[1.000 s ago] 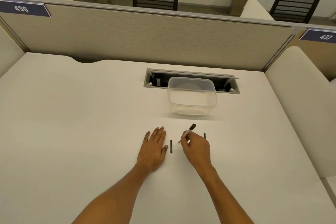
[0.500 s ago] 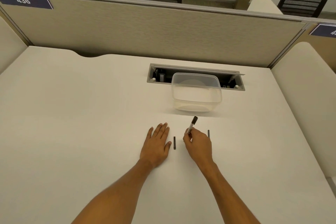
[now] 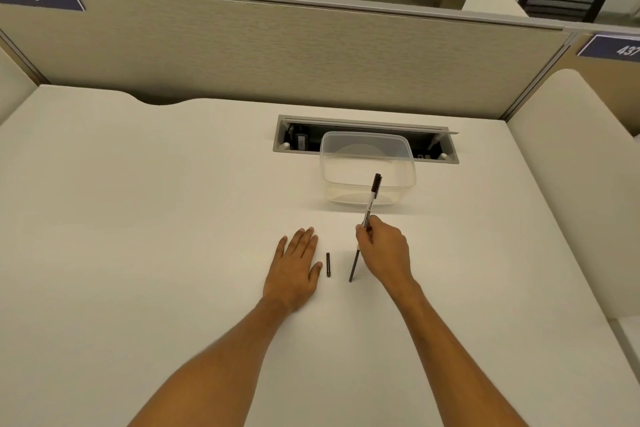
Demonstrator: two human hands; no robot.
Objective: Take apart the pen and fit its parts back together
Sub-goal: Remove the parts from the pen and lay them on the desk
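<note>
My right hand (image 3: 384, 250) grips a white pen barrel (image 3: 367, 211) with a black cap (image 3: 376, 184), held steeply with the cap pointing up and away. Below that hand a thin dark rod (image 3: 354, 265) sticks out in line with the barrel, its lower end at the desk surface. A short black pen part (image 3: 328, 264) lies on the white desk (image 3: 173, 218) between my hands. My left hand (image 3: 296, 263) rests flat on the desk, fingers together, just left of that part and not touching it.
A clear plastic container (image 3: 367, 166) stands just beyond the pen. Behind it is an open cable tray (image 3: 363, 139) set into the desk, then a beige partition (image 3: 277, 55). Low padded dividers flank the desk on both sides.
My right hand has raised the pen to a steeper angle. The thin rod that lay right of that hand is gone from there; a rod now shows below the hand.
</note>
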